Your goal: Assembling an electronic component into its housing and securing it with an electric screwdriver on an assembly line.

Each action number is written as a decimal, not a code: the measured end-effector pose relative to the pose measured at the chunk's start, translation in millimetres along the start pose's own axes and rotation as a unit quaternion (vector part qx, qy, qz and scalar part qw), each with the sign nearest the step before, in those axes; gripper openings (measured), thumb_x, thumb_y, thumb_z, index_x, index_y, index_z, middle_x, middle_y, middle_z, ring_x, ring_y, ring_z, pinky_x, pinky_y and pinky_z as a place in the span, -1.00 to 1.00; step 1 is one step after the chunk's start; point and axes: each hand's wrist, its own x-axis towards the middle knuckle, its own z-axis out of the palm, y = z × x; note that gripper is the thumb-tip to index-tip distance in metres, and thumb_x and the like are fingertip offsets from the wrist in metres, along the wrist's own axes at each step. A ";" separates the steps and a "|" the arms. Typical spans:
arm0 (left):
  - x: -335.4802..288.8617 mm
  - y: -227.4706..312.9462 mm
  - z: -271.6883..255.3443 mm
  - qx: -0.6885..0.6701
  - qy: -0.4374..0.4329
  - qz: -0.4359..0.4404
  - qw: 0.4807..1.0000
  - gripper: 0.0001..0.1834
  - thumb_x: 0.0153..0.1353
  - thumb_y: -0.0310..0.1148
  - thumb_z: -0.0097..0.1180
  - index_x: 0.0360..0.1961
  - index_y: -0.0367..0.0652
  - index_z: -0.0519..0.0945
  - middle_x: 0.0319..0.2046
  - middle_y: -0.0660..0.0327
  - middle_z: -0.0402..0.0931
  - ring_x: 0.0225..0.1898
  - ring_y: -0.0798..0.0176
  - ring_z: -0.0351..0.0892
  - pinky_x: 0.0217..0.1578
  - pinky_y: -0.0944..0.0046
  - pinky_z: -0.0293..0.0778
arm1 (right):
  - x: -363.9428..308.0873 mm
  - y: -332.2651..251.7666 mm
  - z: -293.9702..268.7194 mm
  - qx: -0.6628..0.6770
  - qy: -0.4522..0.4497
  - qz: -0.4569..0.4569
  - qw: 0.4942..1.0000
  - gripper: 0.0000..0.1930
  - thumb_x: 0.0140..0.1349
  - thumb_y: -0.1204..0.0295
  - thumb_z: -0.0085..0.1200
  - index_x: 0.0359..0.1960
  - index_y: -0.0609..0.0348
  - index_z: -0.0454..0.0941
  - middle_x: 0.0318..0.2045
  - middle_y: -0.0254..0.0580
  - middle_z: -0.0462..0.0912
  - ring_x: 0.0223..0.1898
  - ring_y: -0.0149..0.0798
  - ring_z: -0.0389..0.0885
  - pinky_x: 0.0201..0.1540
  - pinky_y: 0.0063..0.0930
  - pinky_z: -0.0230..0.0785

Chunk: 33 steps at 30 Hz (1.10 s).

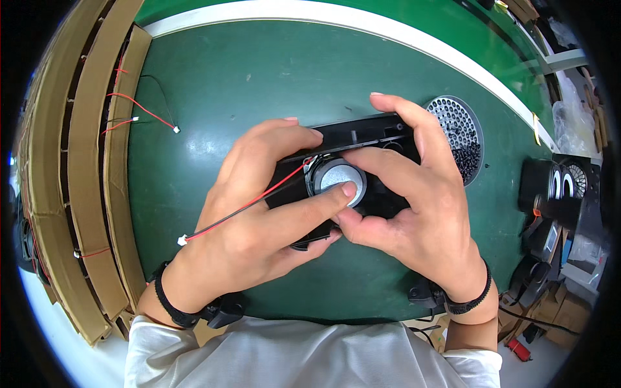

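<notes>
left grip (240,178), right grip (428,197), half-curled around black housing (356,135), touching speaker (335,176)

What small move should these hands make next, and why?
Perhaps press the round speaker evenly into the black housing: the left hand has its thumb on the speaker's silver back, while the right hand is at its edge.

The speaker's (339,176) round back looks like smooth bare metal with a soft sheen, against the satin black plastic of the housing (339,136). The wires (284,183) have smooth plastic-looking insulation and end in a white plastic connector (182,240). The bench (259,77) top is smooth, faintly glossy toward its far edge; matt cardboard boxes (90,161) line its left edge. At the near edge, the shirt (297,355) is soft matt cloth.
</notes>
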 end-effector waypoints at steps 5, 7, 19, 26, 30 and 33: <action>0.5 -0.6 -0.2 0.002 -0.006 -0.002 1.000 -0.36 -0.42 -0.41 0.54 -0.10 0.05 0.79 0.09 -0.05 0.40 0.14 -0.15 0.47 0.22 -0.26 0.41 | 1.4 -1.7 -1.1 -0.001 -0.005 0.009 1.000 -0.54 -0.29 0.44 0.45 -0.21 0.22 0.73 0.22 0.12 0.45 0.09 0.01 0.58 0.12 -0.23 0.46; 0.5 -1.0 0.5 0.000 -0.005 -0.003 1.000 -0.36 -0.42 -0.41 0.54 -0.10 0.05 0.79 0.09 -0.05 0.41 0.14 -0.14 0.47 0.22 -0.26 0.41 | 1.8 -0.6 -0.5 0.003 -0.004 0.009 1.000 -0.54 -0.29 0.44 0.45 -0.21 0.22 0.73 0.22 0.12 0.45 0.09 0.01 0.58 0.12 -0.23 0.46; 1.1 -1.4 1.6 -0.016 0.005 -0.004 1.000 -0.37 -0.42 -0.42 0.53 -0.11 0.01 0.78 0.06 -0.03 0.43 0.13 -0.10 0.48 0.21 -0.27 0.41 | 1.7 0.3 3.0 0.020 0.018 0.003 1.000 -0.54 -0.30 0.44 0.45 -0.22 0.22 0.75 0.20 0.14 0.48 0.11 0.02 0.58 0.13 -0.21 0.46; 0.3 -1.0 1.2 -0.020 0.003 -0.002 1.000 -0.37 -0.41 -0.44 0.53 -0.11 0.00 0.78 0.07 -0.03 0.42 0.12 -0.12 0.49 0.20 -0.28 0.42 | 1.8 0.2 4.0 0.019 0.017 0.004 1.000 -0.54 -0.31 0.46 0.45 -0.21 0.22 0.75 0.19 0.14 0.48 0.11 0.03 0.58 0.15 -0.20 0.45; 0.6 0.7 2.0 -0.017 0.009 -0.007 1.000 -0.36 -0.42 -0.44 0.54 -0.10 0.02 0.78 0.07 -0.02 0.42 0.13 -0.12 0.48 0.20 -0.27 0.42 | 2.0 -1.7 2.4 0.008 0.016 0.006 1.000 -0.55 -0.30 0.46 0.45 -0.22 0.21 0.75 0.19 0.13 0.48 0.11 0.02 0.58 0.15 -0.21 0.45; 0.7 1.4 1.2 -0.021 0.001 -0.013 1.000 -0.34 -0.43 -0.46 0.54 -0.09 0.04 0.78 0.08 -0.03 0.42 0.13 -0.14 0.48 0.20 -0.26 0.43 | 1.1 -1.4 2.1 0.010 0.017 0.005 1.000 -0.54 -0.30 0.46 0.45 -0.21 0.21 0.75 0.21 0.15 0.46 0.13 0.03 0.57 0.16 -0.21 0.44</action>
